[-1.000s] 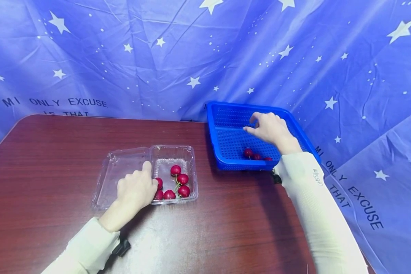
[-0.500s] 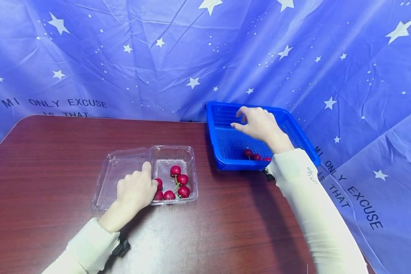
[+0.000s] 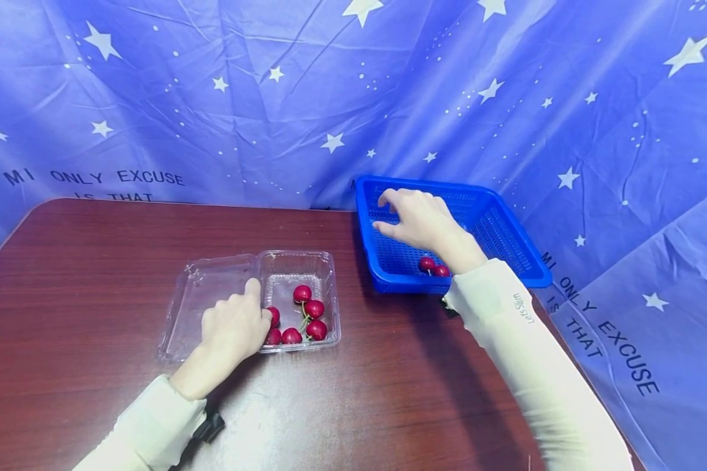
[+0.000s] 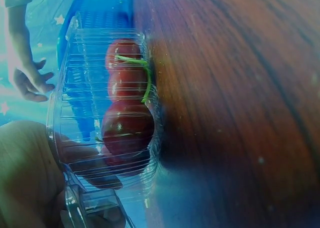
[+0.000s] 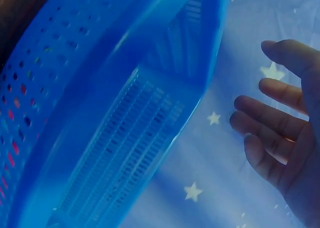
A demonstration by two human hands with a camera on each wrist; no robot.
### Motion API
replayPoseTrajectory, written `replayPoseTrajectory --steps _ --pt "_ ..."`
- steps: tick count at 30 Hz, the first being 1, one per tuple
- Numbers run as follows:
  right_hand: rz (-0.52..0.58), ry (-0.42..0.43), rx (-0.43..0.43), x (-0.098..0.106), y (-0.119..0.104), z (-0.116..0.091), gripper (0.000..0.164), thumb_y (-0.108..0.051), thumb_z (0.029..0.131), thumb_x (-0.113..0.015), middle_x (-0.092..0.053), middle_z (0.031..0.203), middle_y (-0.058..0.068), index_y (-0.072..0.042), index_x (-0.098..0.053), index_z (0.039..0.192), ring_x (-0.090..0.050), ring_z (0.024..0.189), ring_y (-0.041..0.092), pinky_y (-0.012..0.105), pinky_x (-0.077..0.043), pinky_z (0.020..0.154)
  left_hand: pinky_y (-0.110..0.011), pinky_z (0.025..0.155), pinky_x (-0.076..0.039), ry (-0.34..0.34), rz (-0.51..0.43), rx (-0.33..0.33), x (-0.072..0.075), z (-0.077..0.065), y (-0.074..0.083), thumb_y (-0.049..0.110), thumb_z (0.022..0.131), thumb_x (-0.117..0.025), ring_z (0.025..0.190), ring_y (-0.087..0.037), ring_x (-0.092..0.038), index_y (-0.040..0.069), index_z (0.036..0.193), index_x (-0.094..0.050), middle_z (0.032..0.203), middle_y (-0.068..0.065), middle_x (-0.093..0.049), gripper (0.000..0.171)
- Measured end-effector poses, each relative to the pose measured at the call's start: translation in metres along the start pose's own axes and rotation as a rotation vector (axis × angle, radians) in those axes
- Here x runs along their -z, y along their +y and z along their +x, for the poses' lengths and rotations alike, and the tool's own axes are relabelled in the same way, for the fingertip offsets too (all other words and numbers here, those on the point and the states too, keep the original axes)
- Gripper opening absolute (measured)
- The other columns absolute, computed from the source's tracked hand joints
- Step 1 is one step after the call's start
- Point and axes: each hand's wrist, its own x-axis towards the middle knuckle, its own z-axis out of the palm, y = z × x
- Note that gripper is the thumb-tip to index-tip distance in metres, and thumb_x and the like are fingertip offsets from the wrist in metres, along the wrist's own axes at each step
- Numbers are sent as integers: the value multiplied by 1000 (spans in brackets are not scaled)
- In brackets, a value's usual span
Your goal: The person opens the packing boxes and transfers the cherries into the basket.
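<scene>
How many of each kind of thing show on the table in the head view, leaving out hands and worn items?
Cherries in the clear box: 6
Cherries in the blue basket: 2 (the right arm may hide more)
Clear box with open lid: 1
Blue basket: 1
Total in view: 10

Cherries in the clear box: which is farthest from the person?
The uppermost cherry in the head view's clear box; its five visible neighbours lie nearer.

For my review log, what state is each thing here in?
Box: upright, open
Lid: open, folded back
Box cherries: loose, stems showing
Basket: upright, open-topped
Basket cherries: lying inside, two clearly visible
Left hand: holding the box's hinge side
Right hand: empty, fingers bent, over the basket
Curtain: hanging, creased
</scene>
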Motion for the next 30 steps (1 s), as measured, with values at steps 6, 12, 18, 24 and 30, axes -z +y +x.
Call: replayPoseTrajectory --steps 6,12,18,24,30 --pt "-45 3 79 -3 -19 2 44 -41 86 -65 -71 105 11 -12 -61 119 -64 91 26 48 -56 70 -55 51 -46 2 -3 -1 0 -1 0 22 85 -54 69 -48 -64 1 93 -43 76 -28 -67 25" --pt "-106 24 165 -10 -39 3 42 -41 86 -65 -70 104 11 -13 -61 117 -65 90 30 50 -55 65 -54 50 -46 2 -3 0 0 0 0 22 86 -54 68 -48 -64 1 94 -43 75 -27 -67 25" --pt "-122 70 291 -20 -54 2 42 -38 85 -66 -69 100 12 -10 -63 116 -65 89 31 49 -56 66 -54 50 -46 3 3 -4 0 0 0 22 86 -54 67 -48 -64 1 93 -43 75 -27 -67 24" --pt "-164 105 400 -31 -71 3 41 -37 83 -68 -70 99 12 -9 -64 113 -62 86 30 45 -54 70 -54 50 -46 7 7 -6 0 0 0 22 86 -53 68 -48 -64 1 93 -43 75 -27 -67 24" --pt "-225 88 450 -46 -85 3 39 -39 84 -66 -69 94 9 -10 -64 110 -61 85 27 40 -51 70 -55 51 -46 2 7 -2 0 1 -1 23 86 -53 70 -49 -64 1 94 -43 77 -28 -67 25"
